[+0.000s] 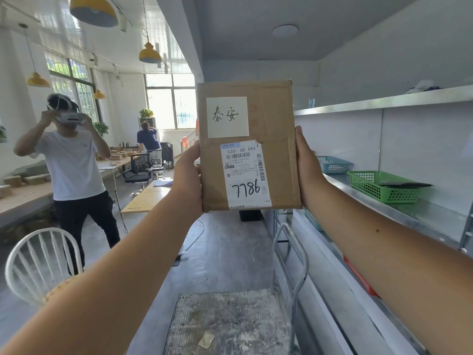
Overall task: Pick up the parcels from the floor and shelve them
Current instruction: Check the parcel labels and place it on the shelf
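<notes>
The parcel [248, 147], a flat brown carton, is held upright at arm's length, off the floor and short of the shelving. The left hand [188, 175] clasps its left edge; the right hand [308, 167] clasps its right edge, both closed on the carton with most fingers hidden behind it. A white handwritten note [227, 117] and a shipping label [245, 174] marked 7786 face the holder. To the right, the metal shelf [422, 213] carries a green basket [384, 187] and a blue basket [334, 164] further along. Below the arms stands a platform trolley [230, 321] with its handle [291, 252] raised. A white chair [41, 262] stands at left. A person in a white shirt [70, 165] adjusts a headset beside a desk [23, 198].
</notes>
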The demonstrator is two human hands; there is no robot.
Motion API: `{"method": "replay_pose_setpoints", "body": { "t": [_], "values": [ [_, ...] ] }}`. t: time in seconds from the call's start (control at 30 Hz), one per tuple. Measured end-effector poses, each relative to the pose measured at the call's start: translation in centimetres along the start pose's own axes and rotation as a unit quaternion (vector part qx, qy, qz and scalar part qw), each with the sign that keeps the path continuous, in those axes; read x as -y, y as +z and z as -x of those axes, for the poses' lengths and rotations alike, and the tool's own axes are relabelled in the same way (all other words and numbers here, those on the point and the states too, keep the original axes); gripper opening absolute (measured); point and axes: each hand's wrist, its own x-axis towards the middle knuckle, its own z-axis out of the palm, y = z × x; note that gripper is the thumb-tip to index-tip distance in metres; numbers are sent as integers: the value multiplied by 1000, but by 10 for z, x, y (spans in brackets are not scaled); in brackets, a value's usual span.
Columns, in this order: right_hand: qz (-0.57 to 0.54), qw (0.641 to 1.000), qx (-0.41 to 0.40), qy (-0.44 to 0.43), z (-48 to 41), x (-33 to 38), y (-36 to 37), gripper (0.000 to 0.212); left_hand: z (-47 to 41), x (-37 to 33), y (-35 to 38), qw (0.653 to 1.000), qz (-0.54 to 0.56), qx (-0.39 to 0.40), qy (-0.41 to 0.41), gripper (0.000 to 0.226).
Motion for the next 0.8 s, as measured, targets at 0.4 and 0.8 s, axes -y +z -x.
{"method": "replay_pose_setpoints", "body": {
  "t": [0.4, 0.8],
  "values": [
    [39, 998, -38, 22, 25, -8, 9, 58, 12, 2, -12, 1000, 2, 8, -26, 50],
    [44, 993, -112, 17, 62, 2, -7, 55, 27, 20, 0, 997, -2, 51, -57, 48]
  ]
}}
